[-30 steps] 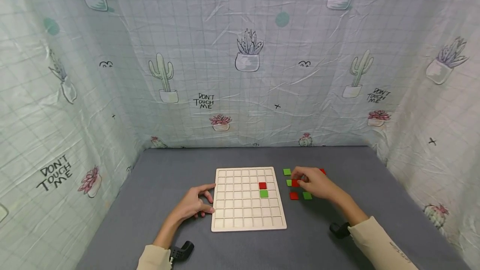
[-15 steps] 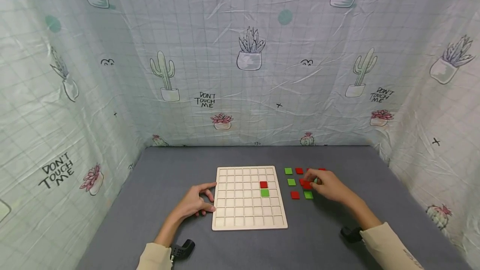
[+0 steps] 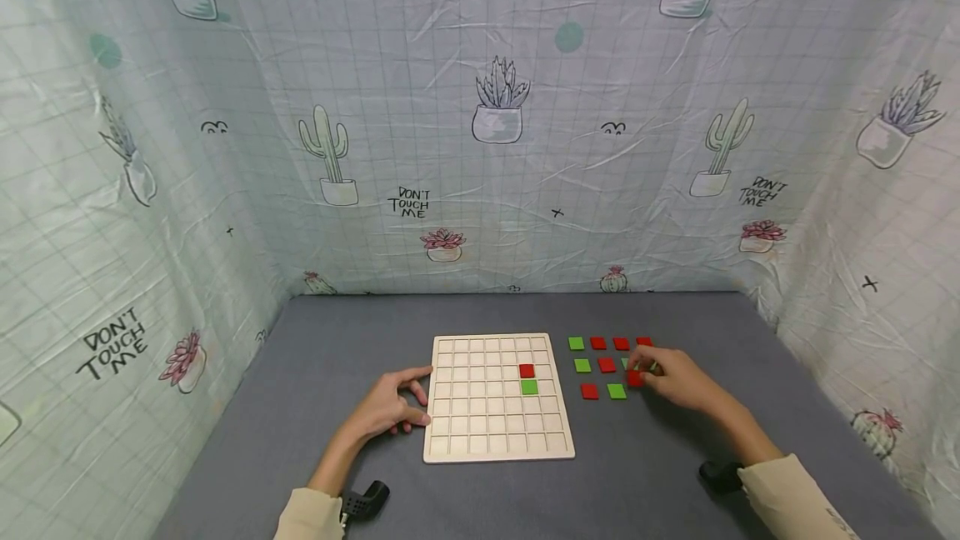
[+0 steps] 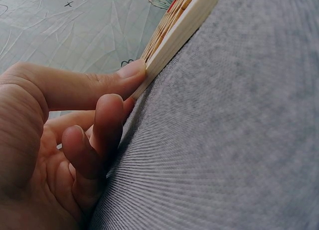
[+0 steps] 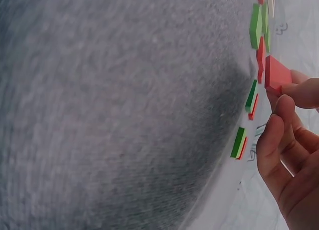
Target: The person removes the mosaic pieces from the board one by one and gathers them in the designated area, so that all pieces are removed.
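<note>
Off to the right in the head view, my right hand [image 3: 678,379] pinches a small square red tile [image 3: 634,378] between thumb and fingers. The right wrist view shows this red tile [image 5: 277,74] held clear of the grey cloth, tilted. My left hand [image 3: 384,408] touches the left edge of a pale wooden grid board [image 3: 480,412] with thumb and index finger spread apart. Seen from the left wrist, the thumb [image 4: 94,85] presses against the board's side while the other fingers bend loosely. One red tile [image 3: 527,371] and one green tile [image 3: 529,387] lie in neighbouring squares of the board.
Red and green tiles lie in loose rows right of the board, among them a green tile [image 3: 576,343] and a red tile [image 3: 589,392]. Some are partly hidden by the right hand. A grey cloth [image 3: 495,498] covers the table; a printed curtain [image 3: 420,107] hangs around it.
My right hand has moved right along the loose tiles, carrying a red tile and uncovering others behind it. The left hand and the board look the same.
</note>
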The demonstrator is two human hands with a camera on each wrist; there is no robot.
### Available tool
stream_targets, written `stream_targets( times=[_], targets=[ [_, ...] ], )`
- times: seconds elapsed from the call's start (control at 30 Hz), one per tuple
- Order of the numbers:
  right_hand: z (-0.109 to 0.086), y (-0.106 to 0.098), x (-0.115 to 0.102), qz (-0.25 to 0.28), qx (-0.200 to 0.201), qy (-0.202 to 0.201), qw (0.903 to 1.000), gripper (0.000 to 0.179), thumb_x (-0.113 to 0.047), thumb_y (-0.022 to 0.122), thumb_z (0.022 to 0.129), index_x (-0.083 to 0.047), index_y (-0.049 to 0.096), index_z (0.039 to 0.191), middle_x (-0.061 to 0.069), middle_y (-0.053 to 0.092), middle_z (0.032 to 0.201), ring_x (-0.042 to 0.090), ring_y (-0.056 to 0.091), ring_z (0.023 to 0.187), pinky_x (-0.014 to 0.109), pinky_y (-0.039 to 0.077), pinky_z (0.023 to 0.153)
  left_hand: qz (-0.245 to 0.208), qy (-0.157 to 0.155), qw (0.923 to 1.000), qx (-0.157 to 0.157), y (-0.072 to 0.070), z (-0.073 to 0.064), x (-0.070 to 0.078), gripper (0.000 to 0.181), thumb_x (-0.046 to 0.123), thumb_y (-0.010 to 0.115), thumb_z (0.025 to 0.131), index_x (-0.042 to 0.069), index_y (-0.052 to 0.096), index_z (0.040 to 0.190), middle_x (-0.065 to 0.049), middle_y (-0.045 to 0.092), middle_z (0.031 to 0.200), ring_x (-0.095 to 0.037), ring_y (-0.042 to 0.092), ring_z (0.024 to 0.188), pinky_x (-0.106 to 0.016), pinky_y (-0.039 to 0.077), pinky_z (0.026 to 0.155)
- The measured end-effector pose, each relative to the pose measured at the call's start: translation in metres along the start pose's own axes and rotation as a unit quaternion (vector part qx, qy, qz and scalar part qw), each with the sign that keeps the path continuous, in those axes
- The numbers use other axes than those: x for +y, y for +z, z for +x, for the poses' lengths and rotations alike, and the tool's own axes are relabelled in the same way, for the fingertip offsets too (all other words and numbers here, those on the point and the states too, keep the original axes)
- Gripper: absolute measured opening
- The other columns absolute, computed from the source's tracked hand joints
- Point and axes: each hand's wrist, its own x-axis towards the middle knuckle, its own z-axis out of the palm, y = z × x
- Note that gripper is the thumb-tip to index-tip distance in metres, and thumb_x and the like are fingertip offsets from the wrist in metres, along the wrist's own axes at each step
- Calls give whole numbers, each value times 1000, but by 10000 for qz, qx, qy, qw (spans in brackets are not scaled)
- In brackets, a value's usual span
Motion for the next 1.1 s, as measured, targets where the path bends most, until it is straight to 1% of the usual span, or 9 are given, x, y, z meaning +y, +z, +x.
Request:
stream_targets(
  times=[0.17, 0.37, 0.57, 0.73, 0.93, 1.1],
  targets=[
    [-2, -1, 5, 169, -183, 27, 9997, 20, 3, 60, 96, -11, 68, 107, 8, 71, 97, 1, 54, 62, 26, 48, 57, 51, -18, 10000, -8, 0, -1, -1, 85, 8, 89, 73, 8, 54, 150, -10, 67, 94, -16, 60, 50, -30, 45, 41],
    [-5, -1, 7, 254, -327, 70, 9991, 21, 4, 60, 95, -11, 69, 106, 7, 70, 92, 1, 54, 60, 26, 49, 56, 53, -29, 10000, -12, -1, -3, -2, 85, 8, 89, 74, 9, 53, 151, -8, 66, 93, -18, 60, 52, -31, 45, 42],
    [-7, -1, 7, 368, -355, 47, 9987, 19, 3, 66, 93, -11, 69, 106, 5, 70, 90, 1, 54, 58, 26, 48, 54, 74, -46, 10000, 20, 0, -1, -3, 86, 8, 90, 73, 9, 54, 151, -8, 66, 93, -17, 60, 50, -30, 44, 41],
    [-7, -1, 6, 373, -447, 123, 9982, 17, 0, 70, 93, -11, 69, 106, 3, 69, 89, 2, 53, 58, 26, 47, 55, 79, -82, 9999, 22, 0, 0, -1, 86, 9, 90, 72, 10, 54, 151, -8, 66, 93, -17, 60, 51, -30, 43, 41],
    [-7, 1, 8, 348, -504, 299, 9977, 18, -1, 73, 91, -12, 69, 105, 3, 69, 90, 2, 54, 60, 26, 48, 55, 50, -20, 10000, -50, -1, 1, -1, 86, 9, 89, 73, 8, 52, 151, -11, 67, 95, -16, 61, 50, -30, 44, 41],
    [-7, 1, 8, 308, -578, 366, 9972, 18, -2, 73, 91, -11, 70, 106, 4, 70, 96, 3, 55, 61, 27, 48, 56, 31, -26, 10000, -40, -1, 0, 0, 86, 8, 90, 73, 9, 53, 151, -12, 67, 95, -16, 60, 51, -30, 43, 41]
  ],
)
